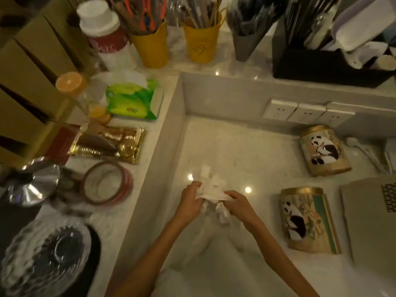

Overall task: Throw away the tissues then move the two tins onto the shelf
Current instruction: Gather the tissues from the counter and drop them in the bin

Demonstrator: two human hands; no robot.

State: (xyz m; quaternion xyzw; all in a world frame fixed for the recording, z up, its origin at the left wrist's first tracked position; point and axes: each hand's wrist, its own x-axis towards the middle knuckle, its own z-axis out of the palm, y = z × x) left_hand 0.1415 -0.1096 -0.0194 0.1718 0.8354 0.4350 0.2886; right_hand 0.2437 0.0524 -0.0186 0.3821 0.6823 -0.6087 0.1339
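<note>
A bunch of crumpled white tissues (213,187) sits in the middle of the pale lower counter (235,151). My left hand (190,200) grips the bunch from the left and my right hand (236,203) grips it from the right. Two gold tins with panda pictures stand to the right. The far tin (324,150) is near the wall sockets, and the near tin (308,219) stands closer to me. Neither hand touches a tin.
A raised ledge (150,151) runs left and behind, carrying a green tissue pack (132,99), a gold snack packet (109,141), tape rolls (107,183), yellow cups (151,42) of utensils and a black organiser (330,61). A grey box (372,224) lies at right, glassware (42,258) at lower left.
</note>
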